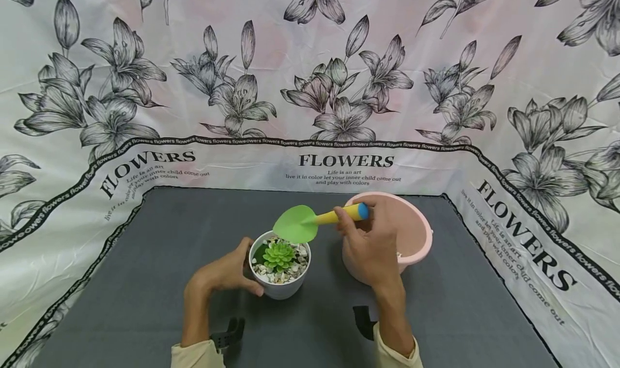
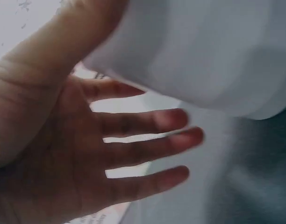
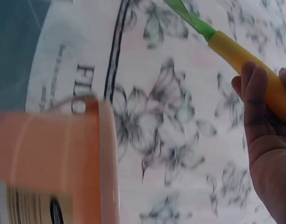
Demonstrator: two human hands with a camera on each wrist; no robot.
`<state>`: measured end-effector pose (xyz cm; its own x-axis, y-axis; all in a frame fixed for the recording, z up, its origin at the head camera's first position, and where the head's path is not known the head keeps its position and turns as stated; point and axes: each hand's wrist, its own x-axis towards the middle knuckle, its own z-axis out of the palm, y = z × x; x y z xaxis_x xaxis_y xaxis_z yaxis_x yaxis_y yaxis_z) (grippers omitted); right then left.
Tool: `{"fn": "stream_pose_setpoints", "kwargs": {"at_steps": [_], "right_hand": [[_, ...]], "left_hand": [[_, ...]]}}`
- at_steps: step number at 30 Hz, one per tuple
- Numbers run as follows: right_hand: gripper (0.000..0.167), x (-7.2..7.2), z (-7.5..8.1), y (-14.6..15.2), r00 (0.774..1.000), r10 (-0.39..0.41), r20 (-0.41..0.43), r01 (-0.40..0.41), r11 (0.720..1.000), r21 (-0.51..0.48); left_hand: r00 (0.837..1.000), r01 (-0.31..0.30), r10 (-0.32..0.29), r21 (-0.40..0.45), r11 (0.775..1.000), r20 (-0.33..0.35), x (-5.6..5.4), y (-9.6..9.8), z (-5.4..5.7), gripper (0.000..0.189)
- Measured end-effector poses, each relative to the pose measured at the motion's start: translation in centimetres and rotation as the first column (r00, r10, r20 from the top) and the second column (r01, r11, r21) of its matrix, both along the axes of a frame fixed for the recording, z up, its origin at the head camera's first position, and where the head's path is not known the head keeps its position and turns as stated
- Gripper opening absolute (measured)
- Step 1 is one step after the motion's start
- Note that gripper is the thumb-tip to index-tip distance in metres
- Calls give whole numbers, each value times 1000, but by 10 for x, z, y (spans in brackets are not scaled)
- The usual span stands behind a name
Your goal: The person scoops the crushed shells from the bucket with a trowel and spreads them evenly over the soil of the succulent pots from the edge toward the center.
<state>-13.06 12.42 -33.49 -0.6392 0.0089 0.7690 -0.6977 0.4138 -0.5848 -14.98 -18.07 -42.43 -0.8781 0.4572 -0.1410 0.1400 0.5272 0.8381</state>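
Note:
My left hand (image 1: 227,271) grips a small white flower pot (image 1: 281,290) at its left side, thumb in front and forefinger behind. The left wrist view shows the other fingers (image 2: 147,147) stretched out below the pot. Inside the pot, a green succulent (image 1: 279,255) sits among pale pebbles (image 1: 298,263). My right hand (image 1: 375,244) holds a toy trowel (image 1: 295,224) by its yellow handle, which has a blue end. The trowel's green blade overlaps the pot's back rim in the head view. Behind the right hand is a pink bucket (image 1: 425,233), its inside partly hidden by that hand.
A dark grey cloth (image 1: 160,298) covers the table. Around its back and sides hangs a white curtain (image 1: 346,169) printed with flowers and lettering. Dark straps (image 1: 227,335) show near both wrists.

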Motion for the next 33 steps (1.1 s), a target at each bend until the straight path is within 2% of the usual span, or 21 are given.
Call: {"fn": "stream_pose_setpoints", "kwargs": {"at_steps": [2,4,6,8,11,13,16,19,21,23,26,29,31,33], "right_hand": [[32,-1,2,13,998,-63,1,63,997,-45],[32,0,5,26,993,-121,14,122,988,-92],[32,1,7,40,983,-181,36,184,975,-124],[33,2,8,54,967,-251,49,256,958,-130],[35,2,7,72,931,-357,72,364,924,-117],[38,1,5,82,900,-423,110,433,896,-99],[40,-1,-1,92,839,-517,171,526,850,-13],[37,-5,-9,97,785,-600,156,585,800,130],[32,-10,-16,100,767,-634,97,601,764,234],[28,-15,-22,102,770,-637,41,593,737,324],[28,-19,-32,103,774,-634,1,568,694,442],[30,-20,-39,103,761,-648,25,552,667,501],[31,-20,-40,103,746,-664,58,549,662,509],[30,-21,-40,101,741,-665,94,536,671,512]], "left_hand": [[1000,27,-27,-11,1000,8,1,-3,7,108],[999,36,-37,-41,999,-18,2,-7,15,117],[998,8,-11,-62,998,-55,2,-9,23,121],[994,-44,36,-77,996,-106,3,-7,32,116],[974,-115,101,-59,992,-202,2,1,42,100],[955,-130,116,-33,991,-272,1,11,48,90],[928,-129,129,22,991,-349,1,28,57,79],[910,-115,137,79,990,-392,0,51,65,71],[900,-100,132,97,990,-416,-2,71,70,68],[889,-74,106,88,993,-446,-4,93,73,67],[876,-25,42,43,999,-480,-9,128,72,66],[875,17,-32,-35,999,-483,-11,157,63,70],[872,29,-70,-92,995,-484,-12,170,55,70],[872,21,-85,-136,991,-482,-11,177,47,70]]}}
